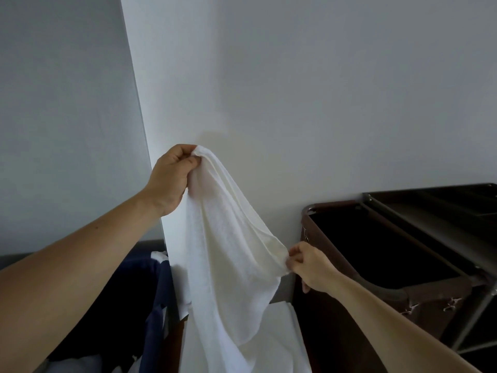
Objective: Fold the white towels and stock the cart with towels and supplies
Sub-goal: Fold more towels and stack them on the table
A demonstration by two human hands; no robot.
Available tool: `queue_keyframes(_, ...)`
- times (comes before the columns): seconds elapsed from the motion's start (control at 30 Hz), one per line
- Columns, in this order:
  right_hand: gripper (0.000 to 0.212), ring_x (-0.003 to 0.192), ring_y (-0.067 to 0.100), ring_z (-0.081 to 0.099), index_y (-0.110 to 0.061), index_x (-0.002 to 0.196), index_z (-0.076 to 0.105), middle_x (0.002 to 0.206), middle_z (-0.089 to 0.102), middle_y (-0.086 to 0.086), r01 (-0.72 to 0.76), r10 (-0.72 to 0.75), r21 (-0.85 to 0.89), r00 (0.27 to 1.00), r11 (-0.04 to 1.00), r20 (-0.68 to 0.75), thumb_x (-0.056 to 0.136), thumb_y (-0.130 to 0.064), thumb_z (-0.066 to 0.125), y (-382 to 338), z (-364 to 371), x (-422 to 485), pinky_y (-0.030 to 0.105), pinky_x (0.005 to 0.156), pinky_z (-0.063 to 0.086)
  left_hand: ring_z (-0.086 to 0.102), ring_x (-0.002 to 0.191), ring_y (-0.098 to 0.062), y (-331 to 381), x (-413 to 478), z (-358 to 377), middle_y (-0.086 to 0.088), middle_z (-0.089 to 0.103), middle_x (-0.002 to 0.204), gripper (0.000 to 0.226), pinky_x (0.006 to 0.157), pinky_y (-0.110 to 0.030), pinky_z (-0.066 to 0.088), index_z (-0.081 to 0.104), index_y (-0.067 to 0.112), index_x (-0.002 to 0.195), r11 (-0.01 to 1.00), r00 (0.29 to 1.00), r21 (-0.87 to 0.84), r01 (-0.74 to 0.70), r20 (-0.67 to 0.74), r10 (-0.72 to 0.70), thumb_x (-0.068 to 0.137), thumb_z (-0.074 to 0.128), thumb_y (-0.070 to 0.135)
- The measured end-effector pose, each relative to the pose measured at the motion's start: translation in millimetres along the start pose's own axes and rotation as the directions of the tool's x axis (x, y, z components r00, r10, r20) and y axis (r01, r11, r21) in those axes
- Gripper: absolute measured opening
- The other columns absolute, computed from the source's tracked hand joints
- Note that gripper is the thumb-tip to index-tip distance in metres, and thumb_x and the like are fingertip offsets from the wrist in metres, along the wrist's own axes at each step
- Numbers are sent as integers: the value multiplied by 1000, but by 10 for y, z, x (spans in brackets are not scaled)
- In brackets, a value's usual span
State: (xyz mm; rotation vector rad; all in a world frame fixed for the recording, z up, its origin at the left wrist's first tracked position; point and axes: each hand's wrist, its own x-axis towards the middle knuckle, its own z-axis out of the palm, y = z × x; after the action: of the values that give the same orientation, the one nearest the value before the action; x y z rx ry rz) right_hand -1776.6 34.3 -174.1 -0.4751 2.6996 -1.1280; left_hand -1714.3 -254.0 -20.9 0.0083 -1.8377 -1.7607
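One rumpled, seemingly thin white towel point(228, 251) hangs pinched in the left grip point(169, 179) high, right grip point(312, 267) lower.

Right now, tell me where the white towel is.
In the head view's centre the white towel hangs between the left hand, high, and the right hand, lower, left of the cart.

One white towel point(228, 251), held up. Two hands on it: left hand point(169, 179) at the top, right hand point(309, 267) lower at the edge. One cart point(430, 201) at the right, carrying one brown bag point(336, 319). Two white ties point(451, 302) low on that bag. One blue hamper point(154, 292) lower left. One more white cloth point(159, 255) at its rim.
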Motion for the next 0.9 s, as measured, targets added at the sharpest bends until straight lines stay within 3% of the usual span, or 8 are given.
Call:
queue_keyframes(0.17,27,56,13,61,-25,109,46,101,67,-3,13,-15,-16,995,1000,-101,95,-41,63,-49,22,0,18,46,46,62,91,-15,-44,-16,-24,2,69,99,20,79,-29,50,68,20,102,1000,1000,12,13,0,-13,100,52,9)
queue_keyframes(0.3,22,59,18,69,-21,96,47,86,69,2,-64,67,28,987,998,-146,93,-26,68,-21,9,-32,24,50,51,62,89,-13,-39,-30,-48,3,68,99,20,76,-26,50,68,20,103,1000,1000,18,0,-3,0,100,52,9)
queue_keyframes(0.4,23,63,15,70,-26,85,45,79,69,-1,-35,-2,-194,982,980,-188,93,-29,66,-50,-69,-76,25,54,50,62,95,-14,-70,-4,-86,2,68,104,19,82,-29,49,68,23,103,998,1000,61,-16,-9,17,99,53,11)
queue_keyframes(0.5,21,59,7,65,-33,83,47,78,66,-8,147,-178,-278,980,949,-89,96,-29,64,-62,-111,-127,15,52,44,62,97,-15,-77,57,-155,2,68,105,19,85,-32,49,68,28,99,996,994,82,-37,-103,46,98,55,15)
queue_keyframes(0.57,9,60,1,61,-35,97,58,90,66,-14,243,-251,-295,968,924,10,98,-26,60,-46,-147,-177,11,55,44,62,95,-12,-73,69,-188,5,68,102,20,84,-30,50,66,31,96,991,989,118,-62,-124,77,99,55,15)
queue_keyframes(0.67,25,86,1,64,-29,122,68,112,69,-15,300,-293,-313,953,901,70,101,-25,56,-23,-185,-201,5,70,44,60,91,-7,-85,54,-193,10,65,99,21,79,-25,48,64,32,96,983,988,156,-94,-105,111,100,53,14)
queue_keyframes(0.77,29,99,6,61,-26,123,69,113,66,-13,297,-269,-392,955,871,126,103,-29,48,-50,-233,-221,15,85,45,61,95,-11,-94,47,-219,10,65,99,22,84,-29,49,65,32,96,981,991,171,-92,-85,107,100,54,14)
queue_keyframes(0.9,27,92,7,55,-24,116,67,102,53,-13,299,-287,-494,952,817,103,100,-35,48,-105,-478,-194,17,78,39,60,98,-9,-36,70,-305,12,64,102,22,88,-28,48,64,34,97,981,987,169,-95,-111,115,99,54,14)
